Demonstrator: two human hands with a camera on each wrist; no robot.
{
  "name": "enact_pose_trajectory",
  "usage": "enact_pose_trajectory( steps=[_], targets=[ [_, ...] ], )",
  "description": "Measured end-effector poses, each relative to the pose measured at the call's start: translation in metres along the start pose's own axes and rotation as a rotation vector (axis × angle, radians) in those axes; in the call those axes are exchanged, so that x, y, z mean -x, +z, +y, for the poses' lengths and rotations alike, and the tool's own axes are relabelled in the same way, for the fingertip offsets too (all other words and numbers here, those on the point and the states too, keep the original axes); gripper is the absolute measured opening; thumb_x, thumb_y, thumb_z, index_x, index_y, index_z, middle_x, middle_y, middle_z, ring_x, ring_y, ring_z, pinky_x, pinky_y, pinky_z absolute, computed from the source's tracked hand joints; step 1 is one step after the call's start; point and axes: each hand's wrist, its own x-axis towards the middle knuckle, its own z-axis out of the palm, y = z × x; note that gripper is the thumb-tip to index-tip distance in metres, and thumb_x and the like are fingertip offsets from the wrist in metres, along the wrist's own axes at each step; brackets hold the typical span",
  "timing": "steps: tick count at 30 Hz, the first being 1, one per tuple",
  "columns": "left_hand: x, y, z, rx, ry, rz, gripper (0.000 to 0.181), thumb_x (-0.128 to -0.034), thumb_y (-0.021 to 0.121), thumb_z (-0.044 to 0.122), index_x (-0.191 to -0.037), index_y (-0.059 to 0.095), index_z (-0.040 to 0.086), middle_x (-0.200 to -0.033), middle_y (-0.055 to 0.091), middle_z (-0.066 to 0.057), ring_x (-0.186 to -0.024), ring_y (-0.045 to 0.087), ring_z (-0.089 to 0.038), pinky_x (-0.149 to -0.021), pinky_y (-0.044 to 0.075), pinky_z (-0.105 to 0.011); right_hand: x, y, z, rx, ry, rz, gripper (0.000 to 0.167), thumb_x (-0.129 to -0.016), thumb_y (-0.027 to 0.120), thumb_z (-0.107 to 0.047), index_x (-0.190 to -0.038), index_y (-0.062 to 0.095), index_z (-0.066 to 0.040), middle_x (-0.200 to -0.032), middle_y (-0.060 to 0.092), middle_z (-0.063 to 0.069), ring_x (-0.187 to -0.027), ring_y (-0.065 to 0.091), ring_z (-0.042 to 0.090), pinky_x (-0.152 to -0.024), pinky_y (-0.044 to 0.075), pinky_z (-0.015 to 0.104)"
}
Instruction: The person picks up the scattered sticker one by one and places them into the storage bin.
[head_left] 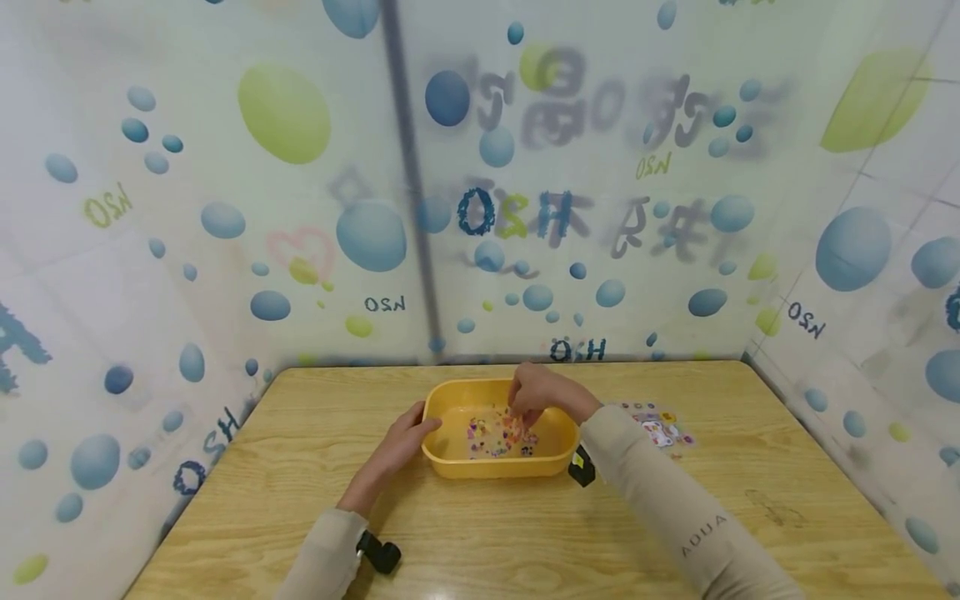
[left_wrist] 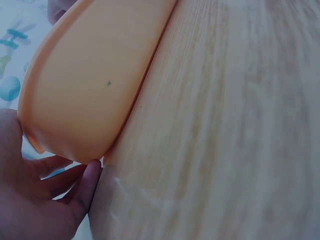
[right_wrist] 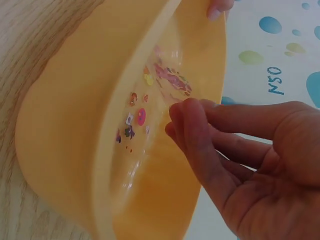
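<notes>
A yellow plastic basin (head_left: pixel 498 469) sits on the wooden table, with small colourful stickers (right_wrist: pixel 141 116) showing at its bottom. My left hand (head_left: pixel 405 437) holds the basin's left end, thumb over the rim and fingers against the outer wall; the left wrist view shows the fingers (left_wrist: pixel 75 185) touching that wall. Over the basin's right half, my right hand (head_left: pixel 543 393) pinches a clear sticker sheet (right_wrist: pixel 172 80) with pink prints between thumb and fingertips. Part of that sheet is hidden behind the fingers in the head view.
A printed sticker sheet (head_left: pixel 656 429) lies on the table (head_left: pixel 675 508), right of the basin and partly behind the right sleeve. Light curtains (head_left: pixel 600 283) with blue and green dots hang behind the table and along both sides.
</notes>
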Motion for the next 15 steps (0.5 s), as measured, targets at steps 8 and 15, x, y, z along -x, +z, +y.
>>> enact_pose_trajectory(
  steps=[8,15],
  targets=[
    [0.0012,-0.0006,0.001,0.01,-0.02,-0.002,0.064,-0.1053,0.053,0.029,-0.159,0.034,-0.001,-0.164,0.038,-0.023,-0.154,0.034,-0.039,-0.126,0.029,-0.056,-0.0043,0.0015,0.0015,0.05,0.061,-0.051,0.018,-0.092,0.064,0.006,-0.107,0.074,0.006,-0.095,0.073,0.014,-0.067,0.075,0.019,-0.083,0.064,0.044],
    [0.0006,-0.0004,0.0012,0.004,-0.012,0.0,0.063,-0.1052,0.053,0.029,-0.158,0.036,0.0,-0.163,0.041,-0.022,-0.152,0.037,-0.039,-0.125,0.031,-0.056,-0.0097,0.0029,0.0064,0.07,0.116,-0.055,0.012,-0.089,0.065,0.005,-0.08,0.072,0.004,-0.067,0.068,0.01,-0.063,0.076,0.022,-0.085,0.064,0.047]
  ],
)
